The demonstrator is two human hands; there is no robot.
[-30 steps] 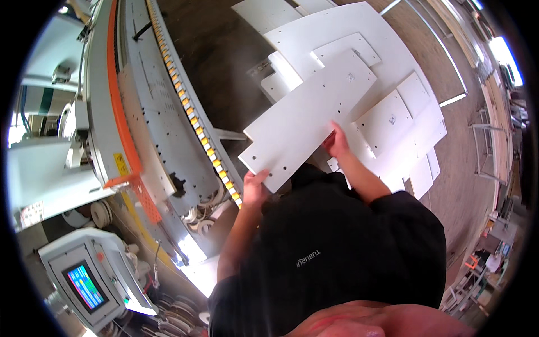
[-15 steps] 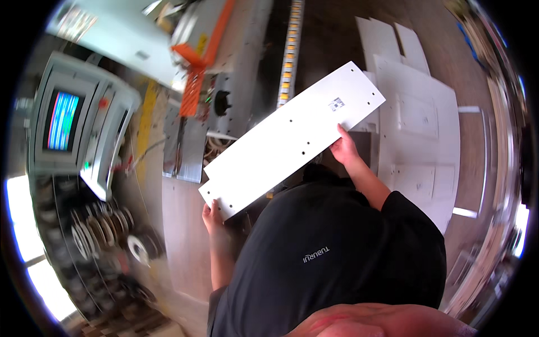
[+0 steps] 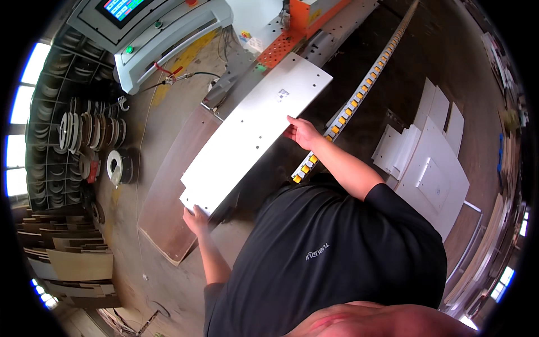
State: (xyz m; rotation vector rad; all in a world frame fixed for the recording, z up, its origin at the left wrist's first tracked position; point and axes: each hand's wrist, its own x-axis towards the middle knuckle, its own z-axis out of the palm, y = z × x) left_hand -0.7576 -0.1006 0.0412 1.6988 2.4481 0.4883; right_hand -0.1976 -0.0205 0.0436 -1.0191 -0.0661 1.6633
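Head view shows me the left hand (image 3: pixel 196 221) and the right hand (image 3: pixel 302 135) well apart, both clamped on a long white board (image 3: pixel 251 137), the left at its near end and the right along its right-hand edge. I see the board slanting over part of the brown desk (image 3: pixel 168 224), its far end near an orange plate (image 3: pixel 279 49), though I cannot tell whether it rests there. To its right I see a rail with yellow blocks (image 3: pixel 366 89) and, farther off, white panels (image 3: pixel 412 185).
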